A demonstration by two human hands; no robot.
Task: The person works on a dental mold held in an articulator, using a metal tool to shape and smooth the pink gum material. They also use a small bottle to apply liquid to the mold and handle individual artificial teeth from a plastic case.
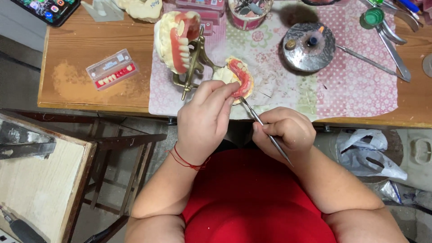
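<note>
My left hand [204, 118] grips the lower half of a dental model [239, 76], a pale cast with pink wax gum and a row of teeth, on a brass articulator [194, 67]. The upper cast [175, 40] is swung open to the left, its teeth facing right. My right hand [283, 130] is closed around a thin metal carving tool [263, 126]. The tool's tip touches the near edge of the wax by the lower teeth. A red thread bracelet circles my left wrist.
A wooden bench [76, 58] carries a patterned pink cloth [351, 85], a tooth card in a clear box [111, 69], a round metal dish [309, 47], several steel instruments [391, 45], a cup of tools [249, 11] and a phone [47, 9]. A wooden chair [126, 148] stands below left, a plastic bag [366, 153] below right.
</note>
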